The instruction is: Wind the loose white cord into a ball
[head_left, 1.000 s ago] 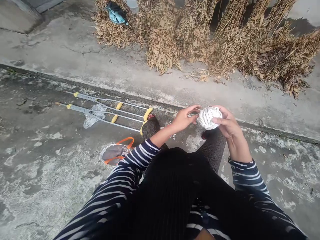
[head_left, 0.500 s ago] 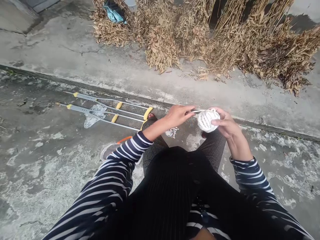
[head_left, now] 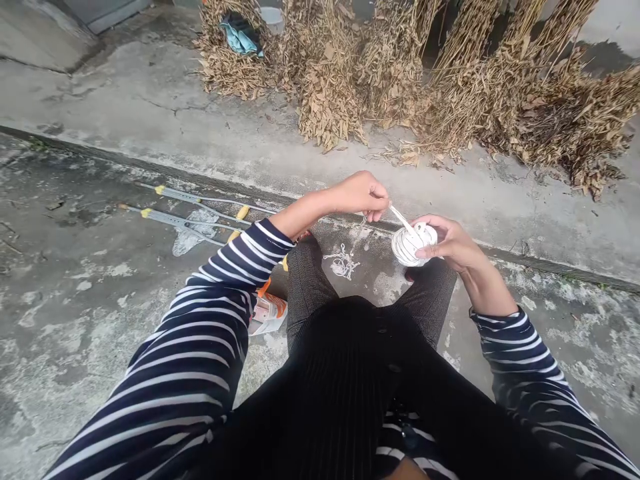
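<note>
A wound ball of white cord (head_left: 406, 248) sits in my right hand (head_left: 447, 245), its fingers wrapped round the right side and the thumb across the front. From the ball a strand of the cord (head_left: 400, 217) runs up and left to my left hand (head_left: 361, 195), where the fingers are pinched closed on it. A tangle of white cord (head_left: 343, 264) lies on the ground between my legs, below my left hand.
Crutches with yellow pads (head_left: 173, 217) and a clear plastic sheet (head_left: 194, 235) lie on the ground at left. A container with an orange rim (head_left: 270, 310) stands beside my left leg. Dried plant bundles (head_left: 330, 93) line the raised concrete ledge (head_left: 200, 140) ahead.
My left hand has moved up a little and turned, fingers now curled on the strand. The ball has tilted in my right hand. The view has shifted slightly, and the ground tangle shows more.
</note>
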